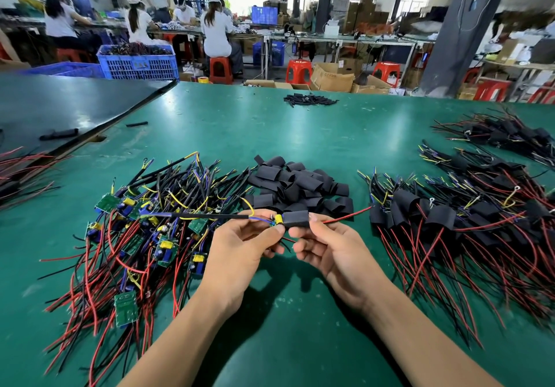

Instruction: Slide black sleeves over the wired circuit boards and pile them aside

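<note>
A wide green table (300, 134) runs across the workshop. A tangle of bare wired boards (144, 236) sprawls on the left, a sleeved pile (465, 221) on the right, and a heap of loose black sleeves (297, 185) lies between them. Just short of that heap, the left hand (240, 245) pinches one board (277, 219). The right hand (327, 248) pinches a sleeve (295, 219) partway over it. Open green shows under the wrists.

Both forearms reach in from the near edge, palms turned toward each other. Left hand (240, 247) pinches the circuit board (277, 219) between thumb and forefinger; right hand (327, 250) pinches the black sleeve (296, 219), fingertips almost meeting, other fingers curled
</note>
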### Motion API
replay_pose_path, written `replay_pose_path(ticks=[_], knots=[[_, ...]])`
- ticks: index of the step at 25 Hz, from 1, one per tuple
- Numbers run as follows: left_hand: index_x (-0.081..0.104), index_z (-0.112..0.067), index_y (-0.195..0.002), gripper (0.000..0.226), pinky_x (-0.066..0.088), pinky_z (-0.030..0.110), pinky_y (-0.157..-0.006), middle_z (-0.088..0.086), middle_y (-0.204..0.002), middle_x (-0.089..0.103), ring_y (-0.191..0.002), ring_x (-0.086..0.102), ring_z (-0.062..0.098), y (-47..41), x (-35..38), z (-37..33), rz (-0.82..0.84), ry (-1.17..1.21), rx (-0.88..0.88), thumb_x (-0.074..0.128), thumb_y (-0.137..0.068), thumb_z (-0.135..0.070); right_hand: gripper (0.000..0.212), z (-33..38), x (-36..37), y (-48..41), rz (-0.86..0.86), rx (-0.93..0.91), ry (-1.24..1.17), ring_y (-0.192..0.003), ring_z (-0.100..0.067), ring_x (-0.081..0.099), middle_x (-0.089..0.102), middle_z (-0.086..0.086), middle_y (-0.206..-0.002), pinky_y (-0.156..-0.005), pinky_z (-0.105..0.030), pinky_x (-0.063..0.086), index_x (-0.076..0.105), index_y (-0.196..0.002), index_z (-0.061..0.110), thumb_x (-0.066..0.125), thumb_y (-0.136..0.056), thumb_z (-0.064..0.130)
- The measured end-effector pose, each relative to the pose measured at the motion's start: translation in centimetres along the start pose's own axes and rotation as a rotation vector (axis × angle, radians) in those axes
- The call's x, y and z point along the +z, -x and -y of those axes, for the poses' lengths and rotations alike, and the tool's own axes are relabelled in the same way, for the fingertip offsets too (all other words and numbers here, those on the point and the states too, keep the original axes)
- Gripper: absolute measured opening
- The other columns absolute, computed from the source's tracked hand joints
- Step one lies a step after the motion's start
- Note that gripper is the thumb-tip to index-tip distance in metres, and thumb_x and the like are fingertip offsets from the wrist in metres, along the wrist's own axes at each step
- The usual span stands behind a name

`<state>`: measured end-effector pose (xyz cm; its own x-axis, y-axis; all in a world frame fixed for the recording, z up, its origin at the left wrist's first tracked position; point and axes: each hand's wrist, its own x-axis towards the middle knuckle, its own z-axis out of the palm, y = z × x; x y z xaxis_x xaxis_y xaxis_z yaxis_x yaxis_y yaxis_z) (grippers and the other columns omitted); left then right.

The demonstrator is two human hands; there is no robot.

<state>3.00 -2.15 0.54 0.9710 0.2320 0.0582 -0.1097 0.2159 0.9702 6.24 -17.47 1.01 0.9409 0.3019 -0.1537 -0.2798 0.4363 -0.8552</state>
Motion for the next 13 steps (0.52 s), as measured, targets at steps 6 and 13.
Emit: replay_pose_path(ticks=[6, 13], knots=[[0.072, -0.005, -0.088, 0.018, 0.047, 0.023, -0.059, 0.007, -0.072, 0.065, -0.061, 0.059, 0.016, 0.04, -0.18, -0.4, 0.054, 0.122, -0.085, 0.079, -0.073, -0.013, 0.02, -0.06, -0.1, 0.08, 0.019, -0.024, 0.063, -0.058, -0.017, 0.066, 0.074, -0.013, -0.083, -0.057, -0.025, 0.055, 0.068, -0.098, 0.008, 0.061, -0.088, 0.024], [0.073, -0.005, -0.097, 0.032, 0.048, 0.022, -0.059, 0.006, -0.076, 0.068, -0.06, 0.06, 0.015, 0.11, 0.1, -0.56, 0.039, 0.139, -0.085, 0.078, -0.067, -0.016, 0.028, 0.15, 0.1, 0.16, 0.01, -0.071, 0.105, -0.059, -0.017, 0.064, 0.074, -0.002, -0.088, -0.055, -0.024, 0.052, 0.077, -0.101, 0.023, 0.066, -0.08, 0.038]])
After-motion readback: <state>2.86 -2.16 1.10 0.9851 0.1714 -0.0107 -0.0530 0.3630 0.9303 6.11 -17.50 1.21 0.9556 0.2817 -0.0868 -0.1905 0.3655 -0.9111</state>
